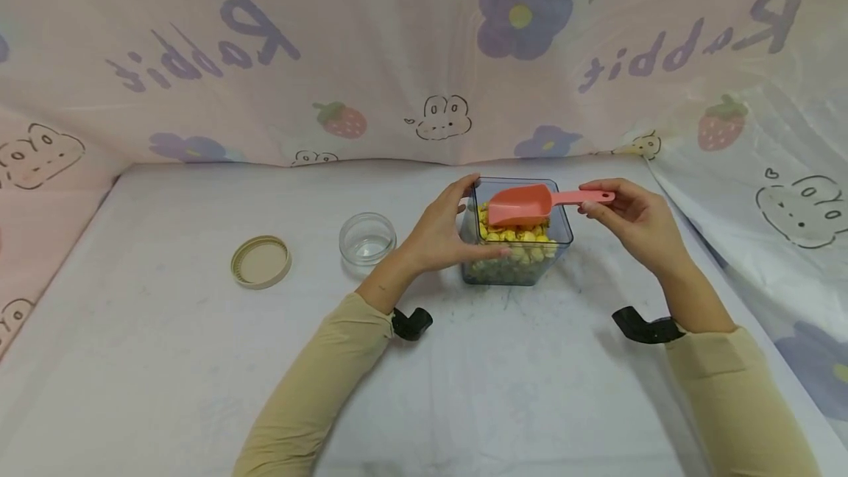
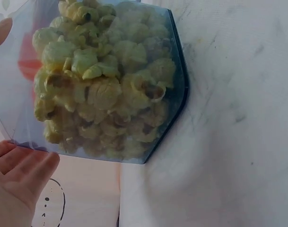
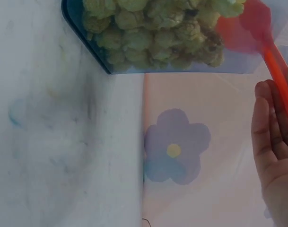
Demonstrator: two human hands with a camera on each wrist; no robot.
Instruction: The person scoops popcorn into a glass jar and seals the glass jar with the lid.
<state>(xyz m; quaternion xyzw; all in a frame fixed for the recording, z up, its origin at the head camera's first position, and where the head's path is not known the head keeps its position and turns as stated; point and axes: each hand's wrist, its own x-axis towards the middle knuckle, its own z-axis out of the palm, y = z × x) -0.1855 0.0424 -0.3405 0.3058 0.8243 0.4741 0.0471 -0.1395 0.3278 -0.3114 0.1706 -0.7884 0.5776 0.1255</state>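
A clear bluish square container [image 1: 510, 274] partly filled with yellow popcorn [image 1: 528, 237] stands on the white table. My left hand [image 1: 440, 230] grips it from the left, thumb across the near side and fingers at the far left side. In the left wrist view, those fingers [image 2: 28, 165] lie along the container wall. My right hand [image 1: 632, 219] pinches the handle of a coral-red scoop [image 1: 523, 205] between thumb and fingers. The scoop's bowl is inside the container's mouth, over the popcorn; the right wrist view shows it through the wall, beside the popcorn [image 3: 158, 33].
Left of the container sits a small round glass jar [image 1: 367, 241], its mouth uncovered. Farther left, a beige round lid [image 1: 261, 262] lies on the table [image 1: 165, 359]. A printed curtain [image 1: 397, 43] hangs behind and along both sides.
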